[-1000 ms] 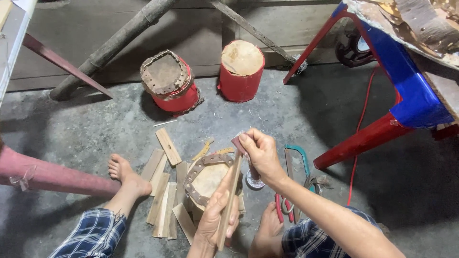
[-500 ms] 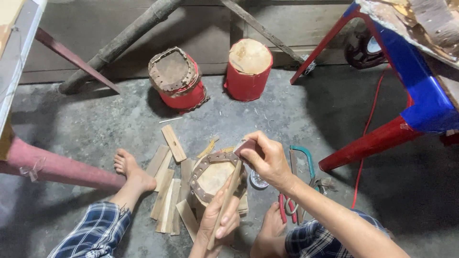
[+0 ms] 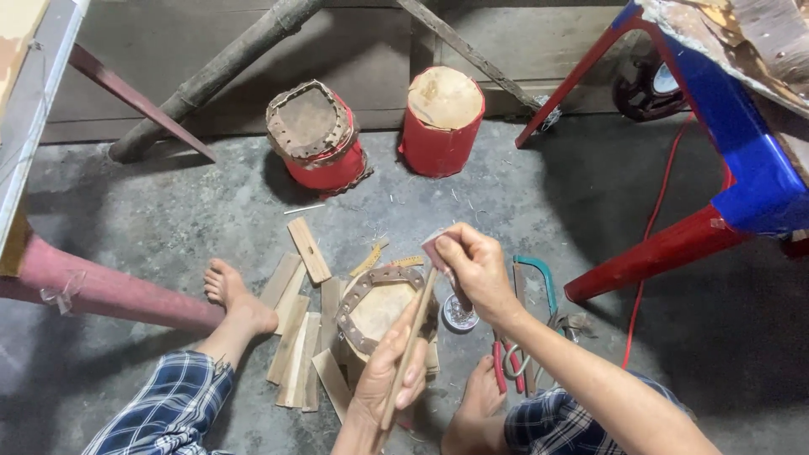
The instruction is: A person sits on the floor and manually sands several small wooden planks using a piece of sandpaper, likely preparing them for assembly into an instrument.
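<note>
Head view: both hands worked a thin wooden stick (image 3: 411, 341) above a small drum (image 3: 381, 316).
The left hand (image 3: 389, 371) gripped the stick's lower part, the right hand (image 3: 474, 265) pinched its top; behind the pale-skinned, brown-rimmed drum stood two red drums (image 3: 438, 126).

Red drums (image 3: 441, 126), blue-plaid trousers (image 3: 164, 409), teal saw (image 3: 539, 278)

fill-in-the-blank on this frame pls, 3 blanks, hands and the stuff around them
1. The left hand holds a thin wooden ____ over the small drum.
2. The two drums by the wall, and, have ____ bodies.
3. The loose wooden slats lie on the floor beside a bare ____.
The right hand pinches the top end.

Missing words: stick; red; foot
</note>
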